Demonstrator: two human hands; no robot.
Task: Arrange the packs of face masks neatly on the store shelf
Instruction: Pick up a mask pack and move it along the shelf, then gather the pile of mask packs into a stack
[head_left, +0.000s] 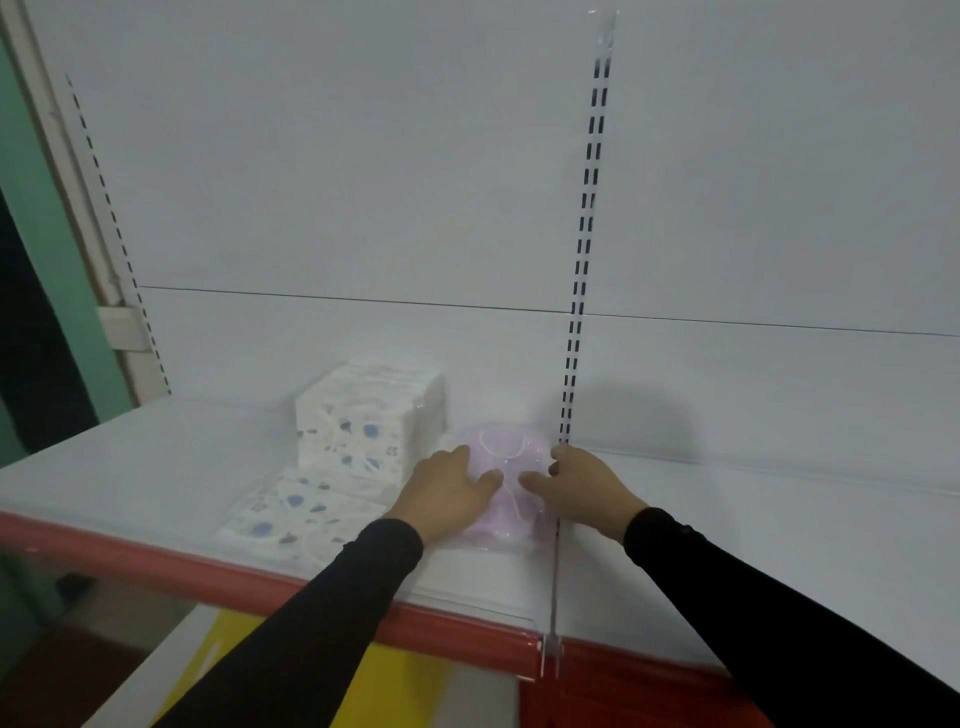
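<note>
Both hands (511, 486) on pink mask pack (506, 457)

Flat, dim, bluish light falls on a white back panel (363, 182), with a soft shadow (639, 415) thrown up and right behind the hands (447, 493). The whole frame is soft (slight motion blur), and straight lines bow at the wide-angle edges.
</note>
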